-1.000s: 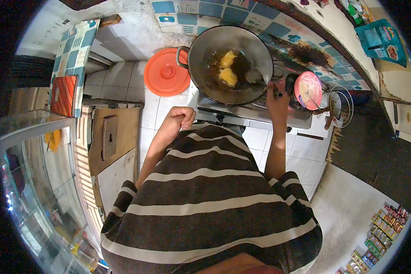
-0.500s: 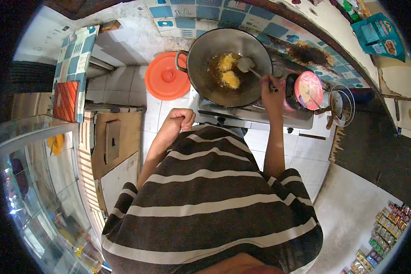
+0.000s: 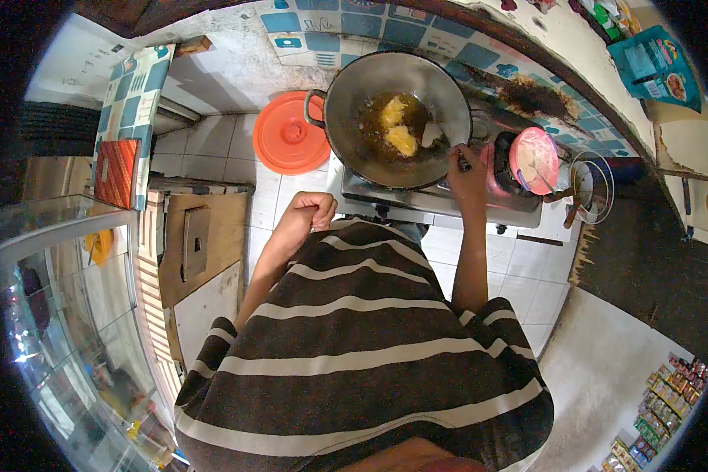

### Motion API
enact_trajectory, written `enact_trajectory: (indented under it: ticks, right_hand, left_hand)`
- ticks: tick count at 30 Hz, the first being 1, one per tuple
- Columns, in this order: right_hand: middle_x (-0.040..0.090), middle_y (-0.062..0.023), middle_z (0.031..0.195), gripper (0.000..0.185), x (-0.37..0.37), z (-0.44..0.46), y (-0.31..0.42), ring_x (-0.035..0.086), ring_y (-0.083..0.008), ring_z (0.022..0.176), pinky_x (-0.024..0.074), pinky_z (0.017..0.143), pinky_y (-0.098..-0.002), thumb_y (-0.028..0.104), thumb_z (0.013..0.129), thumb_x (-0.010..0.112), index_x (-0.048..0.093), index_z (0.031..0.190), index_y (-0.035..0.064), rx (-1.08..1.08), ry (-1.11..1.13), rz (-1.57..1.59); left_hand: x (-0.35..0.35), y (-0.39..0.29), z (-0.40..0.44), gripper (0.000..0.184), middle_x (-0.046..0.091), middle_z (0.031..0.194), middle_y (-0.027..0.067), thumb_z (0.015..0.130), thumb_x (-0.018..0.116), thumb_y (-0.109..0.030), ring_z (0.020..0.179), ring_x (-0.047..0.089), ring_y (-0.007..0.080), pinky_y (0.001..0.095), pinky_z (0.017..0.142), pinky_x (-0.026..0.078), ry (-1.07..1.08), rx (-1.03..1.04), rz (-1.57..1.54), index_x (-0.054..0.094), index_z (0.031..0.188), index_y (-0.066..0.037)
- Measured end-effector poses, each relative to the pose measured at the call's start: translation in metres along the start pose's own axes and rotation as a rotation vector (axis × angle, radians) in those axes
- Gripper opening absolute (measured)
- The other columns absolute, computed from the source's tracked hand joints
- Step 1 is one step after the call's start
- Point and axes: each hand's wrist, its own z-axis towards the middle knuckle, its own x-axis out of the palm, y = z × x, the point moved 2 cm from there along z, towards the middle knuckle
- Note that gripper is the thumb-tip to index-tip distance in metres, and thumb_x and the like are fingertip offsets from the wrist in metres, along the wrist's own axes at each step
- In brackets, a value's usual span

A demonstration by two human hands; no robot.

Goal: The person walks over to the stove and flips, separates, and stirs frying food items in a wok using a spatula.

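Observation:
My right hand [image 3: 467, 167] is closed round the handle of a metal spatula, beside the right rim of a large wok [image 3: 346, 118]. The spatula's blade [image 3: 431, 134] dips into dark bubbling oil. Two golden pieces of frying food [image 3: 402, 141] lie in the oil, touching each other, just left of the blade. My left hand [image 3: 313, 211] is curled into a fist in front of my striped shirt, below the wok, and I see nothing in it.
The wok stands on a metal gas stove [image 3: 519, 208]. Right of it is a pink bowl [image 3: 536, 153] of pale batter with a utensil in it, then a wire-rimmed strainer [image 3: 598, 185]. An orange lid [image 3: 279, 149] lies left of the wok. A wooden cabinet [image 3: 212, 212] stands at left.
The spatula's blade has moved down and slightly right in the oil, closer to the right hand. The left fist stays in nearly the same place.

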Motion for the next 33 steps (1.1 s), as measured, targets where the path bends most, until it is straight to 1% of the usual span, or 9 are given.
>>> enact_trajectory:
  ticks: [4, 7, 10, 17, 24, 27, 29, 31, 33]
  right_hand:
    - [0.066, -0.0205, 0.104, 0.031, 0.006, 0.000, -0.011, 0.062, -0.0322, 0.101, 0.0475, 0.090, -0.0360, 0.024, 0.087, 0.061, 0.065, 0.104, -0.0008, 0.039, 0.098, 0.067]
    - [0.067, -0.0106, 0.085, 0.016, 0.003, -0.005, -0.002, 0.063, -0.0200, 0.084, 0.0463, 0.080, -0.0301, 0.016, 0.088, 0.056, 0.063, 0.092, 0.0017, -0.017, 0.061, 0.071]
    - [0.065, -0.0211, 0.106, 0.033, 0.002, -0.004, -0.013, 0.061, -0.0323, 0.103, 0.0465, 0.092, -0.0364, 0.026, 0.087, 0.061, 0.064, 0.106, -0.0010, 0.093, 0.191, 0.193]
    - [0.065, -0.0241, 0.104, 0.035, -0.012, -0.001, 0.008, 0.062, -0.0353, 0.100, 0.0478, 0.089, -0.0389, 0.027, 0.088, 0.060, 0.064, 0.106, -0.0016, -0.052, 0.041, -0.072]
    - [0.066, -0.0224, 0.101, 0.032, -0.005, 0.008, 0.010, 0.063, -0.0339, 0.097, 0.0487, 0.087, -0.0376, 0.026, 0.088, 0.059, 0.065, 0.105, -0.0004, -0.014, -0.044, -0.001]
    - [0.061, -0.0230, 0.112, 0.034, -0.010, 0.008, 0.026, 0.050, -0.0380, 0.114, 0.0323, 0.103, -0.0398, 0.034, 0.086, 0.061, 0.066, 0.106, 0.0055, 0.100, -0.037, 0.106]
    - [0.061, -0.0229, 0.111, 0.034, -0.012, 0.008, 0.030, 0.050, -0.0378, 0.114, 0.0324, 0.102, -0.0394, 0.034, 0.087, 0.061, 0.066, 0.105, 0.0054, 0.084, -0.056, 0.092]
    - [0.065, -0.0221, 0.102, 0.033, -0.014, 0.009, 0.031, 0.061, -0.0342, 0.099, 0.0450, 0.089, -0.0370, 0.028, 0.088, 0.058, 0.065, 0.104, 0.0007, -0.022, -0.103, -0.002]
    - [0.067, -0.0221, 0.096, 0.032, -0.015, 0.009, 0.029, 0.065, -0.0335, 0.091, 0.0494, 0.083, -0.0364, 0.027, 0.089, 0.057, 0.066, 0.102, -0.0014, -0.066, -0.124, -0.060]
  left_hand:
    - [0.000, 0.002, 0.000, 0.026, 0.038, 0.056, -0.0013, 0.075, 0.041, 0.008, 0.051, 0.031, 0.0062, 0.0207, 0.047, 0.023, 0.002, -0.001, -0.004, 0.037, 0.055, -0.009]
    - [-0.001, 0.002, 0.000, 0.026, 0.038, 0.056, -0.0011, 0.075, 0.040, 0.009, 0.051, 0.031, 0.0063, 0.0209, 0.047, 0.023, 0.009, 0.006, 0.009, 0.038, 0.055, -0.009]
    - [0.000, 0.002, 0.000, 0.026, 0.039, 0.056, -0.0008, 0.074, 0.040, 0.009, 0.051, 0.031, 0.0065, 0.0209, 0.047, 0.023, 0.011, 0.006, -0.009, 0.038, 0.055, -0.008]
    - [0.001, 0.000, 0.000, 0.026, 0.039, 0.056, 0.0001, 0.074, 0.039, 0.010, 0.051, 0.030, 0.0070, 0.0214, 0.046, 0.022, 0.004, -0.002, -0.029, 0.038, 0.055, -0.008]
    - [-0.001, 0.001, 0.001, 0.026, 0.039, 0.056, 0.0000, 0.074, 0.039, 0.010, 0.050, 0.030, 0.0068, 0.0216, 0.046, 0.022, 0.010, 0.003, -0.026, 0.038, 0.055, -0.008]
    - [0.000, 0.000, 0.000, 0.026, 0.038, 0.056, -0.0003, 0.074, 0.039, 0.009, 0.050, 0.030, 0.0067, 0.0215, 0.046, 0.022, 0.004, 0.006, -0.006, 0.038, 0.055, -0.008]
    - [0.000, 0.000, 0.000, 0.026, 0.038, 0.056, -0.0005, 0.074, 0.039, 0.009, 0.050, 0.030, 0.0066, 0.0214, 0.046, 0.022, 0.002, 0.010, 0.004, 0.038, 0.055, -0.008]
    - [0.000, 0.000, 0.001, 0.026, 0.038, 0.055, -0.0006, 0.075, 0.040, 0.009, 0.051, 0.031, 0.0066, 0.0213, 0.047, 0.022, 0.007, 0.018, 0.002, 0.037, 0.055, -0.008]
    - [0.001, -0.001, 0.001, 0.025, 0.039, 0.055, -0.0006, 0.075, 0.040, 0.008, 0.051, 0.031, 0.0067, 0.0212, 0.047, 0.023, 0.007, 0.010, -0.011, 0.037, 0.055, -0.008]
